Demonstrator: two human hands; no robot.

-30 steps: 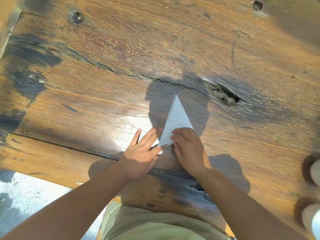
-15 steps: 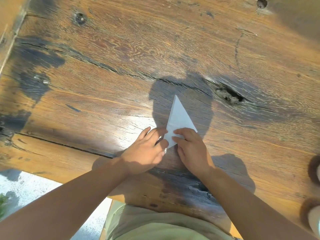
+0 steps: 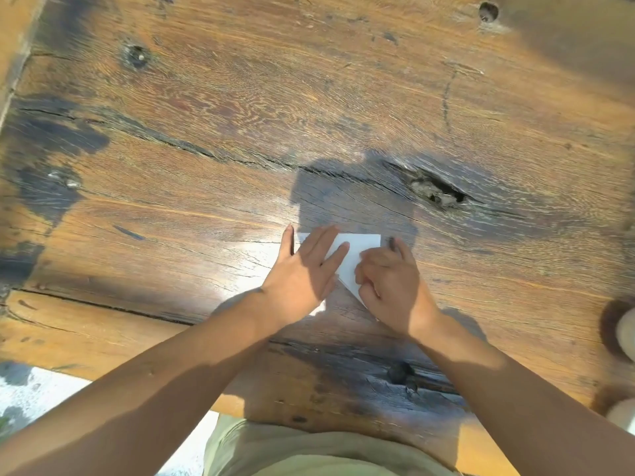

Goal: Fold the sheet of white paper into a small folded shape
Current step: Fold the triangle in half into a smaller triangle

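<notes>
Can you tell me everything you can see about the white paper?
The white paper is a thin folded sheet lying flat on the wooden table. Its straight top edge faces away; its sides narrow toward the person. The left hand lies flat over its left part, and the right hand presses its right side, hiding its lower tip.

head camera looked steeply down from above, close over wooden table (image 3: 309, 97), both forearms entering from bottom.
</notes>
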